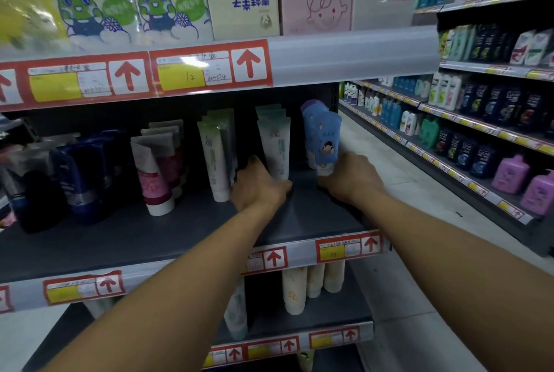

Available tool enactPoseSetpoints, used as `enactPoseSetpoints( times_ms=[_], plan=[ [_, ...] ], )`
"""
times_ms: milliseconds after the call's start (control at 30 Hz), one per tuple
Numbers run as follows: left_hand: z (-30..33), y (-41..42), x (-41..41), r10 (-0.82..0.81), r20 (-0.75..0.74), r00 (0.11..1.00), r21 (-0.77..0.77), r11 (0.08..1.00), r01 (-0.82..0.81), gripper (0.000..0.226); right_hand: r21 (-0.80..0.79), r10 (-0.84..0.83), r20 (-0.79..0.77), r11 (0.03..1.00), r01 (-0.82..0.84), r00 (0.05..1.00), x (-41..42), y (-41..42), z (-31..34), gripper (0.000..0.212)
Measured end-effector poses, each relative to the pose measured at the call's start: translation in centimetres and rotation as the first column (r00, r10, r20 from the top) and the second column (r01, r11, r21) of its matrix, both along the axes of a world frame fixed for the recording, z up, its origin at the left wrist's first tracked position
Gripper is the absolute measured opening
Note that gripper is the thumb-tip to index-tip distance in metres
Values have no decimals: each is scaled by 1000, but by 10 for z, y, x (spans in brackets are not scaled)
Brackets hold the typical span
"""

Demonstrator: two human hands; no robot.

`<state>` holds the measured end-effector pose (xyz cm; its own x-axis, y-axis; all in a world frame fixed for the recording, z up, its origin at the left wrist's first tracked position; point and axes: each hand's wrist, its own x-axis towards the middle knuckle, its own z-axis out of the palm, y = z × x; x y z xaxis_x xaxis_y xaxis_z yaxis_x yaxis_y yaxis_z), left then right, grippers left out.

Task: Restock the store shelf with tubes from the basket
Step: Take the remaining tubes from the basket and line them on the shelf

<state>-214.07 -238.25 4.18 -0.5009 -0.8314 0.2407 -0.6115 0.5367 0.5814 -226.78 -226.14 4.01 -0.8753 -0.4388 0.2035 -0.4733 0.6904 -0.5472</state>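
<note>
Blue tube (325, 144) is the one being set down here, so I'll place everything off that. The right hand (349, 180) is wrapped round its base, fingers curled on the cap end, tube upright at the front of a short row of the same blue ones, right at the shelf's end. Just left of the blue tube stands a row of pale green tubes (274, 147), and the left hand (259, 189) is at the foot of the front one. Looks like the thumb is up on one side and the fingers are tucked behind the base, but the fingertips are hidden, so I can't tell how tight that hold is. Further left of the blue tube there's a white-green row (217, 159), then pink ones (153, 174), then dark blue bottles (78, 174). The grey shelf (180, 230) has plenty of bare front. The basket isn't in view.

My take on doing this bit well: seat the cap flat before letting go, since these look tippy standing on their caps. Keep the label facing out and in line with the row behind. I'd loosen one hand at a time so a wobble doesn't take down the neighbours.
</note>
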Motion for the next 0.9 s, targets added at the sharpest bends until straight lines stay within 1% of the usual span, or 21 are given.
enactPoseSetpoints(
  times_ms=[233,433,633,733,900],
  plan=[
    [-3,-9,-13,6,-8,1000,7,1000,-6,71,-20,-19,1,1000,19,1000,-13,-14,-7,59],
    [-10,-11,-15,3,-43,999,15,1000,-3,66,-76,2,-20,997,-3,1000,-17,-17,-17,51],
    [-12,-10,-15,-22,-46,999,44,999,24,68,-68,40,-57,997,-44,998,-18,-18,-21,51],
    [-11,-10,-14,-43,-39,998,70,997,46,63,-50,50,-75,997,-54,996,-19,-18,-22,49],
    [-11,-10,-14,-50,-32,998,66,996,52,58,-4,49,-84,999,-50,995,-22,-21,-23,47]
  ],
)
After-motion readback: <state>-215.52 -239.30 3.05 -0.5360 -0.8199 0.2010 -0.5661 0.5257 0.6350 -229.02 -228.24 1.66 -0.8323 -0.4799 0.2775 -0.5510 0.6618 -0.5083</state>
